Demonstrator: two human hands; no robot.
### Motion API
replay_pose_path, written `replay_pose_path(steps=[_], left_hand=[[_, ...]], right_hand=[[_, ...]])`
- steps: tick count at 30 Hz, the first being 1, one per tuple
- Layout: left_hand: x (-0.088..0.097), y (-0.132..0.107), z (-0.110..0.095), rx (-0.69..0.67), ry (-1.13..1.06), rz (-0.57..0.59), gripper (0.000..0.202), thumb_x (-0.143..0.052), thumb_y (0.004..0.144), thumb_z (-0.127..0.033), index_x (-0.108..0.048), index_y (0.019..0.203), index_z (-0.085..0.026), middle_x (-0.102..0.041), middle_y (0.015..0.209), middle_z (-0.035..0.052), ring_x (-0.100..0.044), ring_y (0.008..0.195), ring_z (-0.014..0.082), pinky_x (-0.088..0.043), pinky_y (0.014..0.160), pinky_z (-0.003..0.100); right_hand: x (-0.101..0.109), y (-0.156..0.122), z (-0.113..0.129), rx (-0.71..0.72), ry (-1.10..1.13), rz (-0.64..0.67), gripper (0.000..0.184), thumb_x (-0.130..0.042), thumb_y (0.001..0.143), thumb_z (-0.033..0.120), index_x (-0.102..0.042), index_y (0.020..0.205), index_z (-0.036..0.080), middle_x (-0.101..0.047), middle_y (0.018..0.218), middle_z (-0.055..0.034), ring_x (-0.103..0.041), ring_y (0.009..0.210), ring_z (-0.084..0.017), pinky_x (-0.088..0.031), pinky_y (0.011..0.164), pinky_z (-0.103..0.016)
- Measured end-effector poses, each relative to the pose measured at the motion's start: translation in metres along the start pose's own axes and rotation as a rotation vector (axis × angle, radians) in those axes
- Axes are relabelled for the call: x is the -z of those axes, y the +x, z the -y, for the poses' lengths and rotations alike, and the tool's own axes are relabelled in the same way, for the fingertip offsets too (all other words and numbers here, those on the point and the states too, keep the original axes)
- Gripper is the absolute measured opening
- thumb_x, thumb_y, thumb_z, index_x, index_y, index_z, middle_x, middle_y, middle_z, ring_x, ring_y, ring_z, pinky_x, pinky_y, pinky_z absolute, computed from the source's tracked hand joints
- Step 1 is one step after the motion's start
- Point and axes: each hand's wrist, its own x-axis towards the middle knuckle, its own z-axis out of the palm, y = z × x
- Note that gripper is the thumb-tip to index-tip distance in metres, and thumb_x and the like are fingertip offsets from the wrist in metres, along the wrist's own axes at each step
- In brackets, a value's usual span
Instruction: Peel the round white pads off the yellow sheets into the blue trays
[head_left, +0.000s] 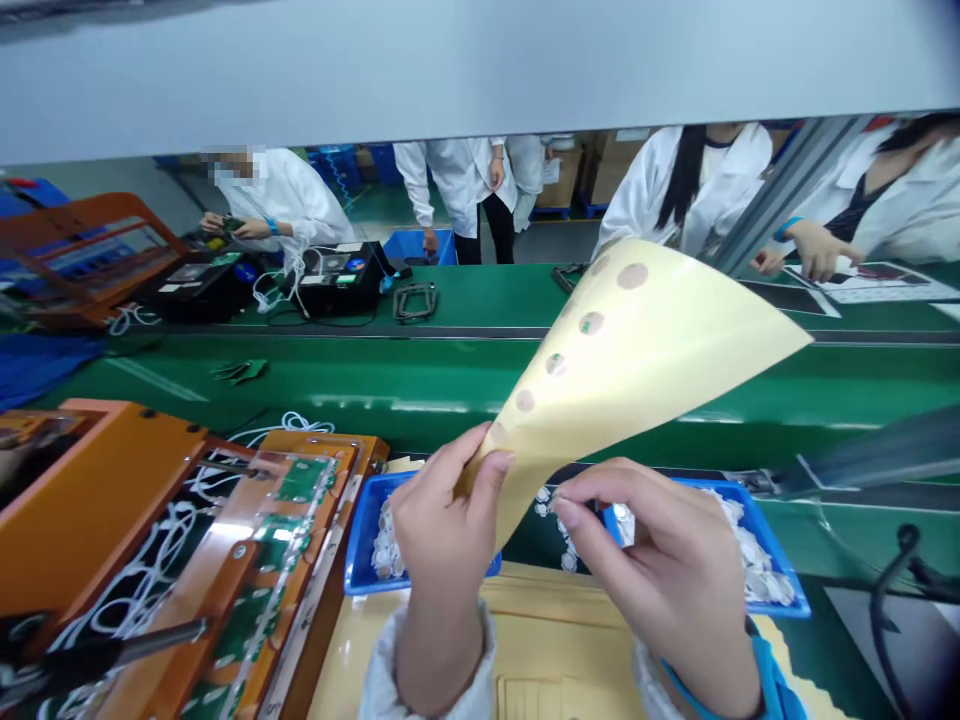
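My left hand (450, 510) grips the lower end of a yellow sticker sheet (637, 360), which curls up and away to the right. A row of round translucent spots runs along its left side. Just right of the sheet, my right hand (660, 560) is pinched at thumb and forefinger; whatever is between the tips is too small to make out. Behind my hands sit a left blue tray (358, 545) and a right blue tray (784, 580), both holding small round white pieces. More of these white pieces (568, 550) lie between the trays.
Yellow sheets (570, 640) cover the bench below my hands. On the left stands an orange fixture (97, 490) with green circuit boards (259, 540) and white cables. Beyond the green conveyor (420, 385), co-workers in white coats work. A grey bar (877, 450) juts in from the right.
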Motion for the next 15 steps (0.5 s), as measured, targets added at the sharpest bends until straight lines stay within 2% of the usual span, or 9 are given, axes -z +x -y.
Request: replay_pose_path(steps=[3, 7, 11, 15], left_hand=[[-0.007, -0.006, -0.004, -0.044, -0.068, -0.036, 0.012, -0.079, 0.095, -0.028, -0.082, 0.103, -0.018, -0.084, 0.089, 0.0019, -0.078, 0.073, 0.0157, -0.063, 0.071, 0.021], [-0.014, -0.01, -0.009, -0.114, -0.133, -0.019, 0.013, -0.08, 0.094, -0.018, -0.081, 0.107, -0.019, -0.084, 0.093, 0.0016, -0.08, 0.078, 0.0159, -0.064, 0.075, 0.022], [-0.016, -0.012, -0.011, -0.158, -0.139, -0.013, 0.016, -0.081, 0.092, -0.015, -0.081, 0.107, -0.019, -0.085, 0.095, 0.0029, -0.08, 0.08, 0.0177, -0.066, 0.075, 0.024], [-0.017, -0.012, -0.01, -0.176, -0.14, -0.007, 0.018, -0.082, 0.09, -0.013, -0.081, 0.107, -0.02, -0.084, 0.095, 0.0024, -0.08, 0.079, 0.0178, -0.066, 0.075, 0.025]], right_hand=[[-0.01, 0.003, -0.002, -0.023, 0.032, -0.007, 0.013, -0.071, 0.095, 0.01, -0.071, 0.093, 0.024, -0.076, 0.082, 0.0044, -0.071, 0.071, -0.011, -0.056, 0.069, -0.021], [-0.013, 0.004, -0.005, -0.078, 0.073, -0.066, 0.011, -0.071, 0.097, 0.014, -0.072, 0.093, 0.024, -0.08, 0.089, 0.0042, -0.075, 0.08, -0.013, -0.057, 0.075, -0.021], [-0.012, 0.003, -0.008, -0.124, 0.071, -0.154, 0.009, -0.073, 0.097, 0.018, -0.074, 0.091, 0.025, -0.078, 0.083, 0.0053, -0.072, 0.073, -0.011, -0.056, 0.07, -0.02], [-0.011, 0.002, -0.012, -0.158, 0.058, -0.171, 0.008, -0.074, 0.096, 0.018, -0.076, 0.091, 0.024, -0.079, 0.082, 0.0044, -0.071, 0.069, -0.011, -0.055, 0.064, -0.02]])
